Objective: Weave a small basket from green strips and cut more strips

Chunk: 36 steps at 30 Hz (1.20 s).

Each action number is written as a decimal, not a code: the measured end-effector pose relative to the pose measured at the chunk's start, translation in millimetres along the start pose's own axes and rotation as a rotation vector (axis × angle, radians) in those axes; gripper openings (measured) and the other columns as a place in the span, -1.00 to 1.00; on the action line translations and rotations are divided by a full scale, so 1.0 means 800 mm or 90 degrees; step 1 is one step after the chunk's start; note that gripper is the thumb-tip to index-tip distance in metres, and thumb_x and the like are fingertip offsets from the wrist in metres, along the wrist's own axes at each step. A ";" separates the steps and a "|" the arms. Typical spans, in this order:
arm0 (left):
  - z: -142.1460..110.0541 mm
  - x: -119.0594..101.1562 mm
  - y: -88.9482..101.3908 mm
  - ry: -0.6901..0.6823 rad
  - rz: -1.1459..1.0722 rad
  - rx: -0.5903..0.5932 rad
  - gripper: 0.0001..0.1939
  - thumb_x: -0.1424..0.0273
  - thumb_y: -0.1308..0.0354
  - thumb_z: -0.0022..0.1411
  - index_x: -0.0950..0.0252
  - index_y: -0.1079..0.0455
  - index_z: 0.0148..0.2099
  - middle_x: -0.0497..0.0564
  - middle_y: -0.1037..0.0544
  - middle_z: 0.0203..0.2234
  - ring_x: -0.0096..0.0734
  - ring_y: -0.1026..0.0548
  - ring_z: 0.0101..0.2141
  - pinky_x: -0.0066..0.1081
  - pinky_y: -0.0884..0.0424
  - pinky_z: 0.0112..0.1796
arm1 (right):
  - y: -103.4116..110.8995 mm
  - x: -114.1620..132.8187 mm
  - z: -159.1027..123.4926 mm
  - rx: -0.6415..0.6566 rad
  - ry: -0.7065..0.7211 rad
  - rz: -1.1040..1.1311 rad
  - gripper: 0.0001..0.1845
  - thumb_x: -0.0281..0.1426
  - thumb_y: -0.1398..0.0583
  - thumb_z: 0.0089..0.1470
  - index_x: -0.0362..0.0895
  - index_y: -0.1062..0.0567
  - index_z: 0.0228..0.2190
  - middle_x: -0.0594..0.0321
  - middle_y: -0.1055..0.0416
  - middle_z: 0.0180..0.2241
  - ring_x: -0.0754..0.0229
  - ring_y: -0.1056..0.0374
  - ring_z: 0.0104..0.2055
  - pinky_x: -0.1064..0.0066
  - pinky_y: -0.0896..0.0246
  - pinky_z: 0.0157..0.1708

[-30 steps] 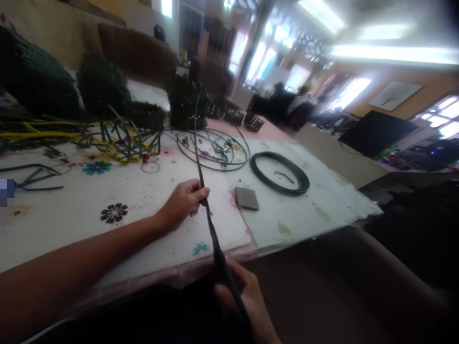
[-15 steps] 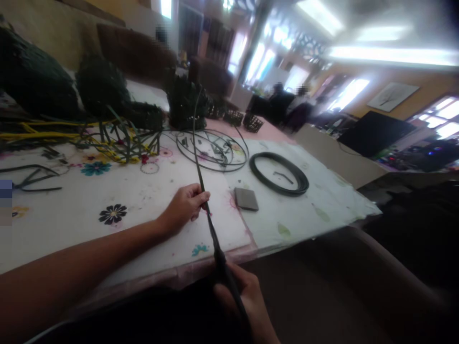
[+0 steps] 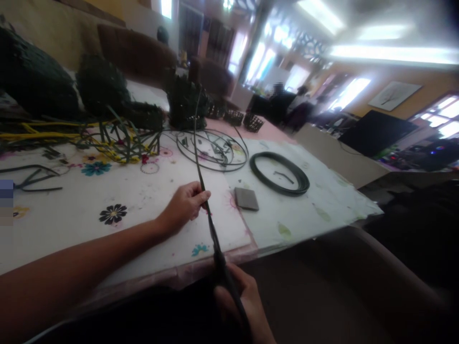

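Observation:
My left hand [image 3: 184, 203] pinches a long thin dark green strip [image 3: 197, 148] between thumb and fingers, above the table's front part. The strip's far end rises toward the back, in front of a dark woven basket [image 3: 182, 102]. My right hand [image 3: 253, 306], low at the table's front edge, is wrapped round the handles of dark scissors [image 3: 218, 258]. Their blades point up along the strip and meet its near part; whether they are parted is too blurred to tell. A grey square block [image 3: 246, 198] lies to the right of my left hand.
A flower-printed cloth covers the table [image 3: 143, 248]. On it lie a dark coil [image 3: 303, 185], loose strip loops [image 3: 179, 155] and tangled green and yellow strips [image 3: 129, 143]. Small baskets [image 3: 253, 123] and large dark woven pieces [image 3: 102, 83] stand behind. People [image 3: 279, 102] sit farther back.
Almost nothing differs. Both hands keep their hold, and the strip and scissors stay nearly in place; the view has shifted very slightly.

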<state>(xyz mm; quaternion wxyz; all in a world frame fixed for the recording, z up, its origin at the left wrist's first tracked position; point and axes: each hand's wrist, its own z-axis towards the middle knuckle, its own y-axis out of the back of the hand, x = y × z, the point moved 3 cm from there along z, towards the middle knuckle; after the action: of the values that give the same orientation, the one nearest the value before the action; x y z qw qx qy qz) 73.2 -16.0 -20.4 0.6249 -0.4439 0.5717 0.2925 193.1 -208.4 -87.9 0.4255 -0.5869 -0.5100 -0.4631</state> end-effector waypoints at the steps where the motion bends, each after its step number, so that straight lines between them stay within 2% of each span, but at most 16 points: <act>1: -0.002 0.001 -0.002 0.002 0.001 0.005 -0.77 0.42 -0.17 0.17 0.29 -0.18 -0.47 -0.15 -0.34 -0.67 -0.72 -0.12 -0.76 -0.60 -0.02 -0.75 | -0.001 0.002 0.001 0.004 0.001 0.008 -0.45 -0.01 -0.34 -0.12 -0.20 -0.52 -0.24 0.44 -0.13 -0.65 0.42 0.03 -0.68 0.61 0.08 -0.73; 9: -0.001 0.006 -0.005 0.029 -0.007 0.007 -0.77 0.42 -0.15 0.19 0.29 -0.18 -0.47 -0.12 -0.39 -0.65 -0.74 -0.10 -0.77 -0.60 0.01 -0.76 | -0.002 0.021 0.003 0.040 0.016 0.016 -0.56 -0.11 -0.34 -0.04 -0.17 -0.54 -0.22 0.42 -0.10 -0.62 0.41 0.08 -0.61 0.58 0.17 -0.67; 14: -0.002 0.009 -0.005 0.036 0.004 0.002 -0.77 0.42 -0.14 0.19 0.29 -0.17 -0.47 -0.13 -0.38 -0.66 -0.73 -0.11 -0.77 -0.60 -0.01 -0.76 | 0.002 0.015 0.002 0.017 0.024 -0.014 -0.59 -0.09 -0.35 -0.07 -0.19 -0.54 -0.34 0.39 -0.10 -0.59 0.39 0.07 -0.57 0.56 0.15 -0.62; 23: 0.004 -0.001 0.006 -0.015 0.025 -0.029 -0.75 0.38 -0.18 0.17 0.29 -0.18 -0.47 -0.16 -0.34 -0.67 -0.71 -0.15 -0.76 -0.60 -0.05 -0.74 | 0.003 0.004 -0.003 0.031 -0.025 -0.029 -0.54 -0.05 -0.34 -0.09 -0.21 -0.50 -0.38 0.43 -0.10 -0.67 0.42 0.05 -0.66 0.57 0.18 -0.70; 28: 0.002 0.000 0.001 0.022 0.003 -0.013 -0.76 0.43 -0.15 0.18 0.28 -0.18 -0.48 -0.14 -0.36 -0.67 -0.72 -0.11 -0.77 -0.60 0.01 -0.75 | 0.000 -0.004 -0.002 0.015 -0.008 0.016 -0.44 -0.03 -0.35 -0.13 -0.21 -0.51 -0.22 0.43 -0.14 -0.65 0.43 0.04 -0.67 0.60 0.13 -0.72; 36: -0.001 0.006 -0.004 0.044 -0.006 -0.017 -0.76 0.43 -0.15 0.19 0.28 -0.18 -0.48 -0.10 -0.40 -0.67 -0.72 -0.09 -0.77 -0.58 0.04 -0.76 | -0.002 0.016 0.000 0.032 -0.006 0.005 -0.49 -0.05 -0.34 -0.09 -0.19 -0.54 -0.22 0.42 -0.12 -0.62 0.41 0.03 -0.63 0.58 0.11 -0.67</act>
<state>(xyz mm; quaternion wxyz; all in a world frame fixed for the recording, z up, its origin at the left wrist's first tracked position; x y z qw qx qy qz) 76.0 -19.0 -24.6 0.6000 -0.4652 0.5869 0.2814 192.3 -205.7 -75.3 0.4397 -0.5799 -0.5215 -0.4456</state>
